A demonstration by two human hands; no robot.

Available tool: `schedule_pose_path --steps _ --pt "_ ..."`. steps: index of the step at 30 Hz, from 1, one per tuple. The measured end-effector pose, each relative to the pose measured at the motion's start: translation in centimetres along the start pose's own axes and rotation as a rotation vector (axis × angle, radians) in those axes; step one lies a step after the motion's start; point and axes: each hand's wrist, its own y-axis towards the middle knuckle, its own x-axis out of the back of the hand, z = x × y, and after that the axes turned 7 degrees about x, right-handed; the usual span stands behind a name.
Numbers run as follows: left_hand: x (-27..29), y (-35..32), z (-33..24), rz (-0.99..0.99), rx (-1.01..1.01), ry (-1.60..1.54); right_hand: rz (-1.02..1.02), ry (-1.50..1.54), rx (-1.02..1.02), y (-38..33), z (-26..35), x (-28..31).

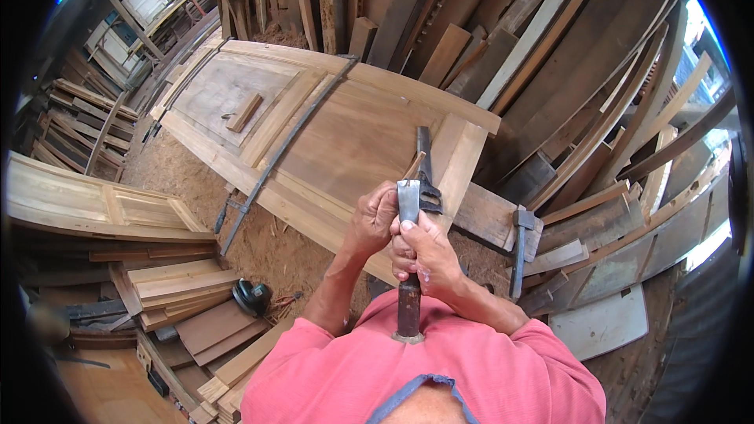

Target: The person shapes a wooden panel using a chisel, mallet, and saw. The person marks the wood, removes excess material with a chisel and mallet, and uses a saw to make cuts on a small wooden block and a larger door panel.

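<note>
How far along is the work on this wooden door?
The door looks assembled, frame and panels together, with a long bar clamp still across it. In hand: left hand and right hand grip a chisel at the door's near end. The clamp remains on.

Wooden door [330,122] — pale, panelled, lying flat at centre, a long dark bar clamp [283,153] laid slantwise across it. Chisel [408,259], dark handle toward the body, gripped by both hands: left hand [373,220] and right hand [424,255] wrapped about it over the door's near edge. Hammer [520,247] — just right, on a plank. Stacked boards [181,290] at near left; planks [550,55] leaning far right.
</note>
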Motion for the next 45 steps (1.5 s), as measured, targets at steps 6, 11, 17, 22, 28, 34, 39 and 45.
schedule_pose_path --steps 6,11,17,22,28,34,39,45 --pt "0.1 -5.2 2.5 0.234 -0.057 0.217 -0.32 -0.161 0.302 -3.2 4.4 1.0" --pt "-0.8 -8.8 3.4 0.13 0.581 -0.619 -0.178 -0.363 0.467 -2.7 6.7 3.3" --pt "-4.2 -4.1 0.7 0.239 0.579 -0.898 -0.085 -0.697 0.431 1.2 4.8 4.7" --pt "-3.5 -3.0 1.4 0.173 0.343 -0.424 -0.098 -0.629 0.405 1.4 4.6 4.1" --pt "-2.5 1.6 2.5 0.053 0.314 -0.356 -0.101 0.06 0.197 0.5 2.6 1.4" --pt "-0.7 1.7 1.5 0.082 0.099 -0.082 0.013 0.05 0.053 -0.6 0.3 0.3" --pt "-1.8 0.5 -1.1 0.137 0.029 -0.013 -0.035 0.008 0.078 -2.0 1.2 0.3" --pt "0.3 -8.8 3.9 0.372 0.21 0.046 -0.108 -0.134 0.547 -6.5 5.7 1.0"
